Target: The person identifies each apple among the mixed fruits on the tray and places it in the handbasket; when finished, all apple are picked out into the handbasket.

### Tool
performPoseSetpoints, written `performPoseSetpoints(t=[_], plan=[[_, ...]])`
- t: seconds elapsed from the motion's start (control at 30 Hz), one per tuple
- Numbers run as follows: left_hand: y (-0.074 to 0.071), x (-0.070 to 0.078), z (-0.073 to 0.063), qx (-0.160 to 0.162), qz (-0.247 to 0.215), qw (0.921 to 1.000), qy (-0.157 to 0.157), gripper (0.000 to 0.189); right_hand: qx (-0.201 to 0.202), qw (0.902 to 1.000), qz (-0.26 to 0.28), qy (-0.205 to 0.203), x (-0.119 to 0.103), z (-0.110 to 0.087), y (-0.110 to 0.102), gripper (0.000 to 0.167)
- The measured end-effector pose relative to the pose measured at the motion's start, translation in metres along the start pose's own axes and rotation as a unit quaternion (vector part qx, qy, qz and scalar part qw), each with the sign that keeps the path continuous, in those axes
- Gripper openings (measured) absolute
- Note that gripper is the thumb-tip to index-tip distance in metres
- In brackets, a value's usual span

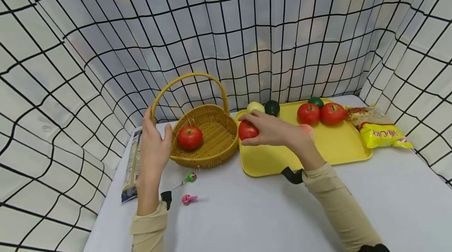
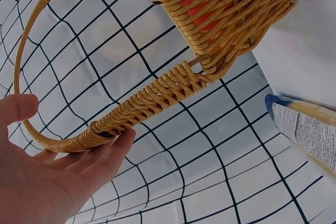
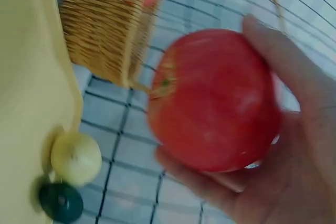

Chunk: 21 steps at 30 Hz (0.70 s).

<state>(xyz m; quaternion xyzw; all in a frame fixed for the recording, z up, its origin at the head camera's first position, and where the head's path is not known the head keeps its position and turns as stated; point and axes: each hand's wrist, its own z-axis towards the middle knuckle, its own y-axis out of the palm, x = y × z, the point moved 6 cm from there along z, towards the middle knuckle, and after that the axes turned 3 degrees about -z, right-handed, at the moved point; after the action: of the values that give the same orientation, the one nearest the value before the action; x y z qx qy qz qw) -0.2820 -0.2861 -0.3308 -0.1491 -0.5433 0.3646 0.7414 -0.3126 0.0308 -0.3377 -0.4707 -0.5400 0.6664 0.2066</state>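
Observation:
My right hand holds a red tomato, thumb on one side and fingers on the other, between the basket and the yellow tray. The wicker basket stands upright at centre left with another tomato inside. Against the left side of the basket's arched handle rest the fairly straight fingers of my left hand; its thumb stays apart from the handle. Two more tomatoes lie on the tray's far side.
A pale yellow fruit and dark green ones sit along the tray's back edge. A peach-coloured fruit is partly behind my right wrist. Lollipops lie before the basket. Packets flank both sides; black netting surrounds the table.

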Motion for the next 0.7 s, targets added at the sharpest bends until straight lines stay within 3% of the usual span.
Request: performPoseSetpoints(t=[0.17,0.37,0.53,0.7], plan=[[-0.001,0.0,0.0,0.003,0.0,1.0,0.005,0.072,-0.018,0.9954,-0.073,-0.06,-0.027,0.064,0.009,0.073],[0.001,0.001,0.002,-0.006,0.001,1.0,-0.002,0.073,-0.085,0.983,-0.144,-0.076,-0.043,0.13,0.03,0.074],[0.002,0.002,0.001,-0.008,-0.006,0.9999,-0.008,0.073,-0.145,0.9802,-0.125,-0.051,-0.043,0.163,0.046,0.074],[-0.001,0.0,-0.001,0.004,-0.008,0.9999,-0.007,0.073,-0.162,0.9771,-0.135,-0.028,-0.041,0.186,0.058,0.077]])
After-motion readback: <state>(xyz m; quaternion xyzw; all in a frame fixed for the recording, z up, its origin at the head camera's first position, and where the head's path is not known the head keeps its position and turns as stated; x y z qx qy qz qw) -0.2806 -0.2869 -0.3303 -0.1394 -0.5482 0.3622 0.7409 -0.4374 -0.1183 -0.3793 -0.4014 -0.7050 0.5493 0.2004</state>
